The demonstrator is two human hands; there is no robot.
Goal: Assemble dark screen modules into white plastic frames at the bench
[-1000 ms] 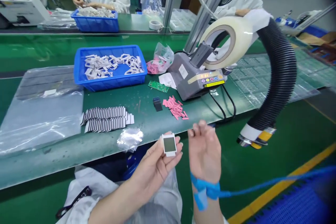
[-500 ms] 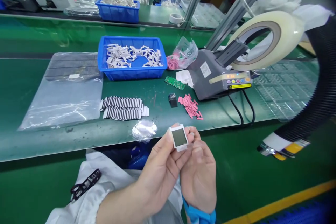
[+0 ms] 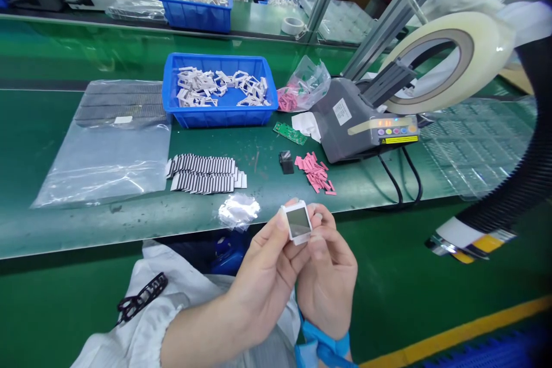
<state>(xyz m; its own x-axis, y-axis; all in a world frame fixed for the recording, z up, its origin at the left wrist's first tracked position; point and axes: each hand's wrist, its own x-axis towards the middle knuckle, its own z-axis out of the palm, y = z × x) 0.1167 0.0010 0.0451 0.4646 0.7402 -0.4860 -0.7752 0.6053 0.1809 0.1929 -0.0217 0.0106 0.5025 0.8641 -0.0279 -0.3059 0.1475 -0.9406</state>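
A small white-framed square part with a grey screen (image 3: 296,221) is held up in front of the green bench (image 3: 86,224). My left hand (image 3: 265,276) pinches its left edge between thumb and fingers. My right hand (image 3: 325,276), with a blue strap on its wrist, is curled against the part's right and lower edge, fingertips touching it. Both hands hang over my lap, just off the bench's front edge.
On the bench: a blue bin of white frames (image 3: 219,92), rows of dark strips (image 3: 202,173), a crumpled film (image 3: 238,210), pink tabs (image 3: 317,172), a small black part (image 3: 285,162), a green circuit board (image 3: 290,133), clear bags (image 3: 107,149), a tape dispenser (image 3: 366,126). A black hose (image 3: 509,184) hangs right. Another person works beyond.
My right hand, apart from the part a second ago, has come in against it. Both hands and the part have risen slightly; the view has shifted left.
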